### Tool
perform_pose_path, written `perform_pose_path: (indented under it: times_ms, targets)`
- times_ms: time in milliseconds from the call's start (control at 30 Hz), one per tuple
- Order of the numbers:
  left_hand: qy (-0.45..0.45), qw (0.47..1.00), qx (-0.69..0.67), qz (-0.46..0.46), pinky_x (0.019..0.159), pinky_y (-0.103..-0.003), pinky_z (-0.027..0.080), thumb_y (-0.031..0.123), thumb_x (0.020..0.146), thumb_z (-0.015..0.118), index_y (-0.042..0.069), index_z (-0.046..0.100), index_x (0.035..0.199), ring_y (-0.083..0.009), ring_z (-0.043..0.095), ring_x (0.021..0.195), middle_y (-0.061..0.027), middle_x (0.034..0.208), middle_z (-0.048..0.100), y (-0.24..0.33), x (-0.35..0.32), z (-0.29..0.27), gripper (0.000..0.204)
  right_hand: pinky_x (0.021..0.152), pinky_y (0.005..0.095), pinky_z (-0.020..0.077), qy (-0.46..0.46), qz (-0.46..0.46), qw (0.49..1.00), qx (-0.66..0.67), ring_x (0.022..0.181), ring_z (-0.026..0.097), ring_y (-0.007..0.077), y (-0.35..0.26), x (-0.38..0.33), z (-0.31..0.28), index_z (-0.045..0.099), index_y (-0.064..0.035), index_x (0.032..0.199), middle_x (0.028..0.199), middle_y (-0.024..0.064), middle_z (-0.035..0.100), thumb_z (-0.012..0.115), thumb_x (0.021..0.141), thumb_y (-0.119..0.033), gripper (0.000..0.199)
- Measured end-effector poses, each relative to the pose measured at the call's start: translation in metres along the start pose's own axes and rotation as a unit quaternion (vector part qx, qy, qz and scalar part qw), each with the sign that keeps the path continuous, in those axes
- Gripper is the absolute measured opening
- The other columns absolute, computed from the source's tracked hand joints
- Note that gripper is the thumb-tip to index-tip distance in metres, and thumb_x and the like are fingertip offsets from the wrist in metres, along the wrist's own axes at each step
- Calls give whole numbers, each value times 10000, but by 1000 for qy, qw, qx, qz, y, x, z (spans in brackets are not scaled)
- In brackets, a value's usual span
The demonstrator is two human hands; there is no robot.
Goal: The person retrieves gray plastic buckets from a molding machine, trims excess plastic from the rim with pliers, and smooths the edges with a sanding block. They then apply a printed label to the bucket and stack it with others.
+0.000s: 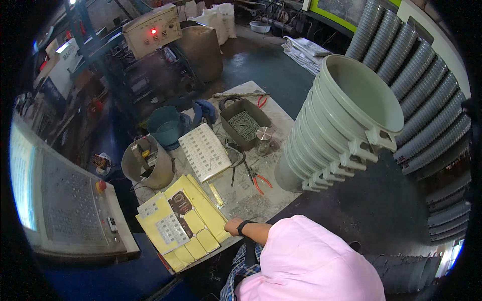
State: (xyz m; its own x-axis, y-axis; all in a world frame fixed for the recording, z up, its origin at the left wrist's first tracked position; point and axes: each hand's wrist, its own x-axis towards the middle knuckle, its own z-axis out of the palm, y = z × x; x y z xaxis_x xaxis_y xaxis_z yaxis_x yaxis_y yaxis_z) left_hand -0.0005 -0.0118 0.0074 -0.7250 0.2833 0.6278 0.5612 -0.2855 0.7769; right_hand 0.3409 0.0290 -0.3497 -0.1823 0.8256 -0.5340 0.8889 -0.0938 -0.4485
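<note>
My right hand (234, 226), with a dark band at its wrist and a pink sleeve behind it, rests at the table's near edge. Its fingers are curled beside yellow printed sheets (208, 213); whether they pinch a sheet edge is hidden. On top of the sheets lies a smaller white label sheet (172, 231). A narrow yellow tool (216, 194), perhaps a cutter, lies just beyond the hand. Farther back are a pad of white label sheets (203, 148) and red-handled pliers (260, 183). My left hand does not show.
A tall leaning stack of grey-green buckets (321, 130) stands at the table's right. A tray of nails or screws (243, 125), a metal cylinder (264, 138), a pot (150, 160) and a teal bucket (164, 125) stand farther back. A control panel (75, 200) is at left; ribbed grey stacks (422, 70) are at right.
</note>
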Motion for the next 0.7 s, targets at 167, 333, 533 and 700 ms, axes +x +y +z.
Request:
perform_pose_path:
  times_ms: [167,333,533,700]
  targets:
    - [-31,997,-49,-53,440,-260,371,118,812,627,20,531,798,-142,436,480,-50,584,479,-2,1,-8,138,723,445,495,-43,-9,999,-4,885,616,341,-27,-38,27,664,-111,933,918,159,645,545,731,-80,237]
    - [-74,992,-88,-56,445,-253,367,79,809,633,26,525,842,-143,429,504,-57,643,477,-4,1,-16,124,705,464,482,-31,-32,999,32,859,608,355,-40,-70,50,649,-82,941,897,174,635,525,743,-75,233]
    - [-153,975,-125,-106,486,-252,368,79,812,620,28,523,833,-145,427,526,-57,656,478,-3,0,-27,112,706,450,484,-16,39,994,97,866,608,351,-40,-115,57,647,-76,948,901,165,642,539,745,-87,230]
    - [-215,963,-123,-106,504,-265,363,112,818,619,10,524,805,-153,422,526,-62,654,482,1,5,-36,140,768,382,483,506,-32,833,224,895,613,309,-68,-194,-67,613,-42,1006,967,155,637,494,817,-59,224]
